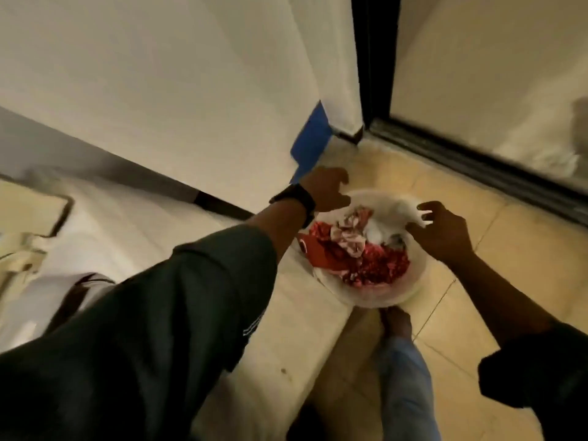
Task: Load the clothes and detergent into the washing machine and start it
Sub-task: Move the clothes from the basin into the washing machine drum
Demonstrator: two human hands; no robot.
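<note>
Head view: a round white plastic tub (381, 301) sits on glossy beige floor tiles (515, 268), holding the clothes (366, 254): a crumpled, speckled red fabric (386, 265), a wrinkled pink piece (350, 238) and a soft white piece (389, 218). The left hand (324, 189), a black watch (294, 198) on its wrist, reaches out of a dark sleeve (191, 297) to the tub's far left rim, fingers curled. The right hand (445, 233) hooks its fingers at the right rim beside the white piece. Blur hides whether either hand actually grips.
</note>
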